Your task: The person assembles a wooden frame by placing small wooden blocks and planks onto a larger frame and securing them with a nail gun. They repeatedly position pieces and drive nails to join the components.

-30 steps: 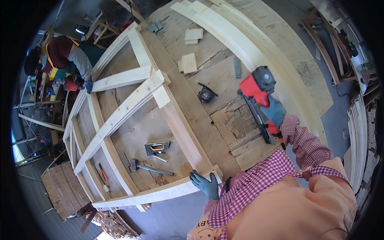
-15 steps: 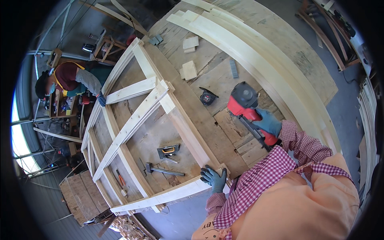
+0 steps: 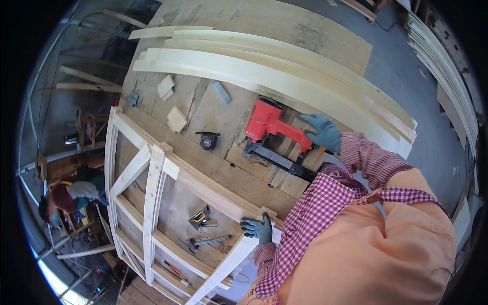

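A red and black nail gun [image 3: 267, 122] lies on its side on the wooden worktable, its long magazine slanting toward my apron. Just beyond the end of its handle is my gloved right hand [image 3: 325, 133], fingers apart and holding nothing. My gloved left hand [image 3: 257, 230] rests on the near corner of a pale wooden frame [image 3: 216, 195], its fingers spread over the wood. Within the frame lie a hammer [image 3: 211, 240], a black and yellow hand tool [image 3: 199, 218] and a small orange-handled tool [image 3: 173, 268].
A tape measure [image 3: 207, 141], wood blocks [image 3: 177, 119] and a nail strip [image 3: 222, 92] lie on the worktable [image 3: 203, 109]. Long curved boards [image 3: 284, 71] line its far side. At the far left a co-worker [image 3: 76, 195] leans toward the frame.
The nail gun has gone from my right hand's grip to lying on the table, and that hand has let go. My view has turned; my left hand stays on the frame corner.
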`<state>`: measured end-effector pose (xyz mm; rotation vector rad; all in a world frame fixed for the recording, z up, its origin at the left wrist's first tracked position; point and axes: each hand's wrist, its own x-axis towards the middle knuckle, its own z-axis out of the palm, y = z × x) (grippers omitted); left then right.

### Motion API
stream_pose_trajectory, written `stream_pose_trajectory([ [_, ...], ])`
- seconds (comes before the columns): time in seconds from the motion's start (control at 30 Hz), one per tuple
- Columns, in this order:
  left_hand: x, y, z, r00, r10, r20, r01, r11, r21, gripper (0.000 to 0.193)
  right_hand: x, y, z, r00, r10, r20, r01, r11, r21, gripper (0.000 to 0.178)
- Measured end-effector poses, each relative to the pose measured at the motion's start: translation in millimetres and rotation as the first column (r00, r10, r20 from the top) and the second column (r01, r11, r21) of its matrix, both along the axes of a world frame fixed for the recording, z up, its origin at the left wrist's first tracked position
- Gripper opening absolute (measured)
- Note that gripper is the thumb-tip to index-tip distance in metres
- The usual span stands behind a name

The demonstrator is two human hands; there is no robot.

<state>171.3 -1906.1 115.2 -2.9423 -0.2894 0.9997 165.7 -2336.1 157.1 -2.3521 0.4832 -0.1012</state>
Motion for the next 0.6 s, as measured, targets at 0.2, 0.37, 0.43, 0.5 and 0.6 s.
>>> stream_pose_trajectory([
  [0.2,4.1,-2.5,8.2,1.0,-0.015,-0.023,0.015,1.0,0.022,0.109,-206.8,-90.3,-12.9,0.665,-0.746,0.036,0.662,0.567,-0.49,0.071],
  [0.37,9.1,6.3,12.9,0.988,-0.106,-0.115,0.115,0.991,0.073,0.116,-347.0,-103.6,-17.7,-0.088,-0.95,-0.301,0.82,0.102,-0.563,0.098],
  [0.43,10.8,7.6,25.2,0.98,-0.135,-0.149,0.143,0.989,0.045,0.115,-402.4,-113.5,-47.8,-0.287,-0.9,-0.329,0.849,-0.08,-0.522,0.105],
  [0.5,13.3,53.3,7.0,0.967,-0.243,-0.079,0.232,0.964,-0.133,0.107,-425.7,-114.8,-62.3,-0.382,-0.829,-0.408,0.914,-0.275,-0.297,0.105],
  [0.6,26.3,47.3,28.8,0.975,-0.149,-0.163,0.086,0.935,-0.345,0.09,-386.6,-117.4,-31.2,-0.226,-0.766,-0.602,0.846,-0.46,0.269,0.092],
])
